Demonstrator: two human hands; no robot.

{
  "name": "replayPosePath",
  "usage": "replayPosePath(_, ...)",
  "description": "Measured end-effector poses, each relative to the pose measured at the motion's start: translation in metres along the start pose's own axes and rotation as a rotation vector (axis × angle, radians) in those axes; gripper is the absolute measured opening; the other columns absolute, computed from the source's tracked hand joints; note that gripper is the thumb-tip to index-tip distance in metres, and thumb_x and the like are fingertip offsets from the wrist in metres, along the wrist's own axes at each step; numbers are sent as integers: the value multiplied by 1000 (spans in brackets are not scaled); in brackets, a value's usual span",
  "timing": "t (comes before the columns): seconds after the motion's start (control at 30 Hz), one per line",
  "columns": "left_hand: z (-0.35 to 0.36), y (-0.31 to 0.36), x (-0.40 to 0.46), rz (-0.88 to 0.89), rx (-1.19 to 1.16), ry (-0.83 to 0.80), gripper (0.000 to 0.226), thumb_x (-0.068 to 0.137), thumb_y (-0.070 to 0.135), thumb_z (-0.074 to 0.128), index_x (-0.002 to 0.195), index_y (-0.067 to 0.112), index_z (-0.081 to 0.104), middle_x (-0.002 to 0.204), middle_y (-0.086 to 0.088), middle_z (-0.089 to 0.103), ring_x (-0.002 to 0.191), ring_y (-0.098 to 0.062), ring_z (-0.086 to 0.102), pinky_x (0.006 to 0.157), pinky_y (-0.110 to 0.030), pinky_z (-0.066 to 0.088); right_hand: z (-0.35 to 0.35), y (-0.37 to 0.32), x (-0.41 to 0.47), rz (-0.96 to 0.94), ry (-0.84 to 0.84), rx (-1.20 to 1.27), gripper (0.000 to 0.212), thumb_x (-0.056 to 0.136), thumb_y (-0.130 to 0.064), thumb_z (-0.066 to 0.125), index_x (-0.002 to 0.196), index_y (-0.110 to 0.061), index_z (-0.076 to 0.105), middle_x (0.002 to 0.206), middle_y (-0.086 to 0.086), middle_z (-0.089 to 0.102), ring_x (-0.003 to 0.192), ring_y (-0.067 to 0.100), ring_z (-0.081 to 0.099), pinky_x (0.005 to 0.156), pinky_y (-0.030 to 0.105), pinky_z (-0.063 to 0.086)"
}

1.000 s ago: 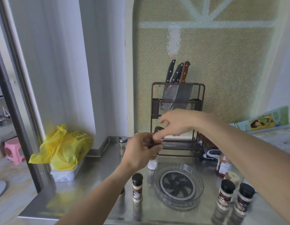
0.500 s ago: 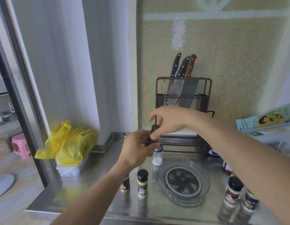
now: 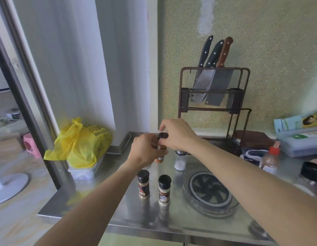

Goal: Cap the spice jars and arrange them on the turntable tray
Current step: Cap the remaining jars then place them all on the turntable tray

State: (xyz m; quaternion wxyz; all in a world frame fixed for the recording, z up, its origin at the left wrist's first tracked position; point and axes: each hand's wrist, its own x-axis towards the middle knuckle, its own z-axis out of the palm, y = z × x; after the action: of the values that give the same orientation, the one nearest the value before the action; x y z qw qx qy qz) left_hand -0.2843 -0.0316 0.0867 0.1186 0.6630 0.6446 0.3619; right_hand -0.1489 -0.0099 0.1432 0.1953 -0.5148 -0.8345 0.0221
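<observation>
My left hand point(image 3: 146, 150) grips a small jar of orange spice point(image 3: 160, 153) above the steel counter. My right hand point(image 3: 177, 134) pinches the jar's black cap point(image 3: 163, 136) from above. Two capped black-lidded spice jars point(image 3: 143, 184) point(image 3: 164, 190) stand upright near the counter's front. A clear round turntable tray point(image 3: 210, 194) with a dark fan-patterned centre lies to their right, with no jars on it. A metal-topped glass shaker with white contents point(image 3: 180, 160) stands just behind the tray.
A knife rack point(image 3: 214, 89) with three knives stands against the back wall. A yellow bag point(image 3: 79, 142) lies on a white box at the left. A red-capped bottle point(image 3: 270, 158) and a black-lidded jar point(image 3: 312, 173) are at the right. The counter's front edge point(image 3: 154, 229) is close.
The view has shifted, so the counter and jars sit differently in frame. Both hands stay together on the orange jar and its cap; the right hand's fingers have turned slightly.
</observation>
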Motion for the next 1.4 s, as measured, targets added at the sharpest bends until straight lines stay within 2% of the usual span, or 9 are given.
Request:
replayPosePath(0.13, 2, -21, 8, -57, -7, -180, 34, 76, 26, 82, 109, 20, 78, 103, 2, 80, 96, -16, 75, 94, -38, 59, 46, 4, 12, 87, -60, 27, 37, 78, -26, 82, 109, -11, 69, 109, 8, 71, 100, 30, 67, 76, 37, 55)
replayPosePath(0.27, 8, -47, 2, -106, -30, -237, 38, 83, 15, 75, 121, 17, 74, 112, 0, 79, 101, -14, 74, 100, -34, 57, 80, 9, 12, 141, -122, 17, 31, 79, -27, 81, 104, -12, 72, 100, 10, 72, 95, 31, 69, 65, 32, 47)
replayPosePath(0.53, 20, -71, -2, -193, -147, -223, 23, 87, 20, 73, 110, 20, 79, 100, 6, 80, 96, -7, 73, 86, -26, 56, 112, 17, 12, 125, -142, 7, 34, 74, -28, 82, 103, -12, 71, 101, 8, 73, 97, 30, 68, 74, 35, 54)
replayPosePath(0.67, 18, -70, -5, -193, -186, -181, 18, 89, 30, 74, 105, 24, 79, 97, 9, 79, 92, -1, 72, 82, -24, 53, 100, 18, 3, 124, -165, 77, 60, 79, -39, 81, 130, -13, 62, 125, 6, 68, 117, 27, 62, 88, 35, 51)
replayPosePath(0.83, 1, -63, -29, -175, -154, -143, 31, 84, 49, 77, 109, 30, 75, 101, 16, 75, 93, 1, 71, 80, -21, 55, 81, 27, -41, 142, -38, 181, 54, 84, -55, 71, 128, -25, 60, 123, -5, 67, 113, 19, 63, 92, 39, 52)
replayPosePath(0.93, -3, -64, -45, -132, -2, -238, 53, 73, 50, 86, 121, 36, 67, 110, 14, 70, 99, -5, 70, 85, -25, 54, 83, 26, -70, 125, -132, 186, 58, 79, -63, 71, 124, -29, 58, 120, -9, 65, 101, 16, 64, 85, 38, 54)
replayPosePath(1.1, 7, -61, -54, -66, 237, -317, 52, 78, 27, 83, 126, 30, 64, 117, 3, 72, 106, -22, 68, 93, -32, 53, 96, 20, -86, 168, -124, 237, 48, 77, -52, 77, 112, -25, 61, 112, -6, 68, 102, 20, 64, 80, 36, 53)
replayPosePath(1.27, 4, -43, -57, -29, 122, -192, 41, 74, 21, 88, 110, 28, 71, 99, 7, 74, 93, -16, 73, 89, -34, 58, 86, 27, -97, 158, -19, 259, 33, 78, -38, 80, 104, -21, 68, 100, -1, 75, 95, 24, 68, 77, 36, 54)
replayPosePath(1.4, 8, -1, -43, 88, 1, -170, 45, 74, 18, 87, 115, 28, 71, 104, 5, 76, 92, -13, 75, 90, -33, 60, 48, 63, -106, 275, 130, 261, 32, 77, -37, 81, 103, -25, 67, 101, -6, 76, 96, 20, 68, 78, 36, 54)
